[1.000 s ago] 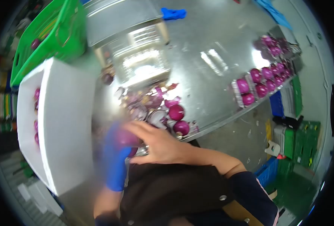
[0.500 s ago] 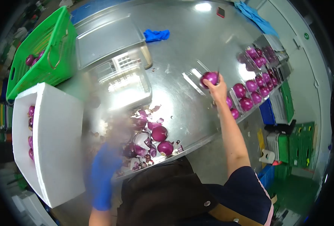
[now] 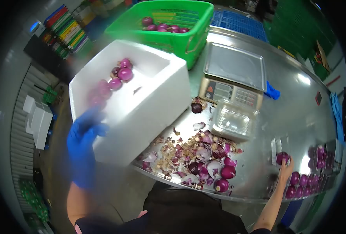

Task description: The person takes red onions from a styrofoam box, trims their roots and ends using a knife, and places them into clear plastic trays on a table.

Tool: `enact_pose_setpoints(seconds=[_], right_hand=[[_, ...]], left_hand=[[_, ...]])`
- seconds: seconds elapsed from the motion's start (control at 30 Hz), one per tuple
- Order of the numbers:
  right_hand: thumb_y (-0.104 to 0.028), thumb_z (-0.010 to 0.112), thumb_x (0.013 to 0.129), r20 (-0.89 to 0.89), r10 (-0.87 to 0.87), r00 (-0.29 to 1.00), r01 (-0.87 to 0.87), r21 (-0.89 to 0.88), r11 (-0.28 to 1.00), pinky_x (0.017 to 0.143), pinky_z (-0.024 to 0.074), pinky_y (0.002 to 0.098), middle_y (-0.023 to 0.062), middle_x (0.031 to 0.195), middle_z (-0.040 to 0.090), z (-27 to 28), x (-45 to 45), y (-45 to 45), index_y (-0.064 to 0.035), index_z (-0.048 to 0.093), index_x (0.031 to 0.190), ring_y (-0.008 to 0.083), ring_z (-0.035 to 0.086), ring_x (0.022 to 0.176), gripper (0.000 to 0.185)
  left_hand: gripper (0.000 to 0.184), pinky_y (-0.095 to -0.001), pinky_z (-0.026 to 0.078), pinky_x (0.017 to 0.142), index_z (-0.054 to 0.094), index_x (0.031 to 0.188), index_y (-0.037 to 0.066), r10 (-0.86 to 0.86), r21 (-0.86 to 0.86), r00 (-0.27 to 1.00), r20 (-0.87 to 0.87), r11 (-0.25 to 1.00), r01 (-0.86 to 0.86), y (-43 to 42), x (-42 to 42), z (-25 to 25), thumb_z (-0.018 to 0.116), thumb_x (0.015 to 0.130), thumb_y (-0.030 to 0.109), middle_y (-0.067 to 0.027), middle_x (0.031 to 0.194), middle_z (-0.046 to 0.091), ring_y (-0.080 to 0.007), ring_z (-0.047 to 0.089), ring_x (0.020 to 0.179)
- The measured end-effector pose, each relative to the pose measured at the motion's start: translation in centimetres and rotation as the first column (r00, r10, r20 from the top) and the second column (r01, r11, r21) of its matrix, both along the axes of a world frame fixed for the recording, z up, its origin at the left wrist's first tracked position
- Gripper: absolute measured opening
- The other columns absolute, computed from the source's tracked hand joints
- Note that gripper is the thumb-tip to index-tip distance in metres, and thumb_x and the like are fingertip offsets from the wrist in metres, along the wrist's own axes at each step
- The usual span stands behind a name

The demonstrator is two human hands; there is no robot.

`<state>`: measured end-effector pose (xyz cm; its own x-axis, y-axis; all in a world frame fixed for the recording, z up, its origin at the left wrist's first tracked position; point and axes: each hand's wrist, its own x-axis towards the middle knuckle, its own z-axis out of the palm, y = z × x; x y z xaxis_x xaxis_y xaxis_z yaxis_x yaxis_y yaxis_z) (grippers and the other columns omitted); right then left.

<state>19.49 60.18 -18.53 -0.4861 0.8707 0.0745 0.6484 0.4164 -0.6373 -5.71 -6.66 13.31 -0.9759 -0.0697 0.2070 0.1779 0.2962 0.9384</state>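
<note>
My left hand [image 3: 83, 136], in a blue glove, is at the near wall of a white foam box [image 3: 141, 109]. Its thumb stands apart from the fingers, whose tips are blurred; no held thing shows. Just beyond it, inside the box, lie several red onions [image 3: 125, 73], some smeared by motion. My bare right hand [image 3: 285, 168] grips a smooth red onion [image 3: 282, 158] beside a clear plastic tray [image 3: 274, 146] at the table's right. Two peeled onions [image 3: 228, 172] rest by a heap of onion skins [image 3: 180, 152] at the table's near edge.
A green crate [image 3: 180, 41] holding onions stands behind the foam box. The scale [image 3: 235, 64] has a clear plastic container [image 3: 235, 121] in front of it. Packed trays of onions [image 3: 303, 183] line the right end of the metal table [image 3: 258, 160]. A blue glove [image 3: 272, 91] lies beyond the scale.
My view has swung left. My left hand has gone from above the onion skins to the foam box. The right hand still grips an onion near the plastic tray.
</note>
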Motion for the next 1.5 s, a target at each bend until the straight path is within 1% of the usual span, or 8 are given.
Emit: enact_pose_setpoints(seconds=[0.3, 0.67, 0.77, 0.93, 1.07, 1.23, 1.37, 1.5], right_hand=[[-0.026, 0.062, 0.098, -0.362, 0.073, 0.929, -0.187, -0.291, 0.938, 0.053, 0.0352, 0.0223, 0.0002, 0.068, 0.059, 8.0, -6.1, -21.5, -0.0063, 0.062, 0.084, 0.0041, 0.05, 0.059, 0.024], [-0.007, 0.069, 0.089, -0.099, 0.447, 0.889, -0.414, -0.591, 0.693, 0.056, 0.0424, 0.0217, -0.0019, 0.067, 0.062, 11.3, -11.8, -44.2, 0.0006, 0.069, 0.085, 0.0035, 0.054, 0.062, 0.009], [-0.007, 0.069, 0.089, -0.071, 0.461, 0.885, -0.412, -0.58, 0.703, 0.055, 0.0411, 0.0212, -0.0028, 0.066, 0.061, 11.6, -13.2, -45.0, 0.0007, 0.068, 0.086, 0.0026, 0.052, 0.061, 0.008], [-0.008, 0.069, 0.09, -0.059, 0.499, 0.865, -0.452, -0.524, 0.722, 0.054, 0.0405, 0.021, -0.0023, 0.064, 0.06, 12.6, -15.1, -44.9, 0.001, 0.068, 0.086, 0.0022, 0.051, 0.06, 0.01], [-0.009, 0.069, 0.089, -0.012, 0.525, 0.851, -0.445, -0.548, 0.708, 0.054, 0.0416, 0.0214, -0.0006, 0.063, 0.061, 13.1, -15.4, -44.8, 0.0012, 0.068, 0.086, 0.0028, 0.052, 0.058, 0.01], [-0.009, 0.069, 0.089, -0.06, 0.587, 0.808, -0.521, -0.538, 0.663, 0.055, 0.0441, 0.0225, 0.0018, 0.063, 0.063, 13.1, -15.2, -44.5, 0.001, 0.069, 0.088, 0.0045, 0.055, 0.058, 0.01], [-0.009, 0.069, 0.09, -0.132, 0.614, 0.778, -0.587, -0.5, 0.637, 0.054, 0.0447, 0.0232, 0.0024, 0.063, 0.062, 12.6, -14.7, -43.5, 0.0007, 0.069, 0.089, 0.0057, 0.055, 0.057, 0.009], [-0.011, 0.069, 0.09, -0.187, 0.645, 0.741, -0.641, -0.482, 0.597, 0.054, 0.0445, 0.0237, 0.0053, 0.063, 0.063, 12.9, -15.4, -42.5, 0.0008, 0.068, 0.091, 0.0067, 0.056, 0.056, 0.011]], left_hand=[[0.038, -0.0301, 0.051, 0.09, 0.061, 0.126, -0.002, -0.332, -0.158, 0.901, 0.28, 0.91, 0.384, -6.6, -14.9, -2.2, 0.064, 0.089, 0.008, -0.0121, 0.117, 0.068, -0.0193, 0.066, 0.105], [0.05, -0.0377, 0.052, 0.092, 0.064, 0.123, 0.003, -0.641, -0.543, 0.653, 0.404, 0.407, 0.735, -6.3, -28.9, -10.8, 0.079, 0.076, 0.016, -0.0161, 0.109, 0.067, -0.028, 0.065, 0.103], [0.056, -0.0405, 0.052, 0.088, 0.061, 0.127, 0.005, -0.638, -0.723, 0.593, 0.492, 0.08, 0.686, -4.8, -28.8, -13.4, 0.078, 0.074, 0.014, -0.0178, 0.103, 0.066, -0.0316, 0.064, 0.102], [0.099, -0.0457, 0.051, 0.091, 0.03, 0.154, 0.015, -0.692, -0.767, 0.563, 0.451, 0.022, 0.641, -3.3, -28.6, -19.0, 0.077, 0.067, 0.004, -0.0238, 0.138, 0.047, -0.04, 0.058, 0.113], [0.093, -0.0453, 0.05, 0.096, 0.032, 0.152, 0.01, -0.679, -0.727, 0.516, 0.523, -0.039, 0.685, -3.1, -28.7, -18.4, 0.078, 0.071, 0.012, -0.0201, 0.129, 0.051, -0.0378, 0.058, 0.113], [0.099, -0.041, 0.043, 0.108, 0.036, 0.15, 0.012, -0.61, -0.558, 0.663, 0.435, 0.395, 0.73, -6.1, -28.9, -18.3, 0.085, 0.064, 0.019, -0.0162, 0.138, 0.05, -0.0337, 0.05, 0.128], [0.092, -0.0367, 0.047, 0.102, 0.043, 0.145, 0.011, -0.549, -0.071, 0.719, 0.426, 0.772, 0.632, -6.2, -26.8, -9.1, 0.084, 0.063, 0.01, -0.0125, 0.136, 0.053, -0.0258, 0.054, 0.125], [0.085, -0.0401, 0.047, 0.102, 0.041, 0.146, 0.009, -0.562, 0.011, 0.763, 0.32, 0.807, 0.59, -6.3, -22.1, -2.7, 0.08, 0.071, 0.015, -0.0137, 0.136, 0.054, -0.0267, 0.053, 0.127]])
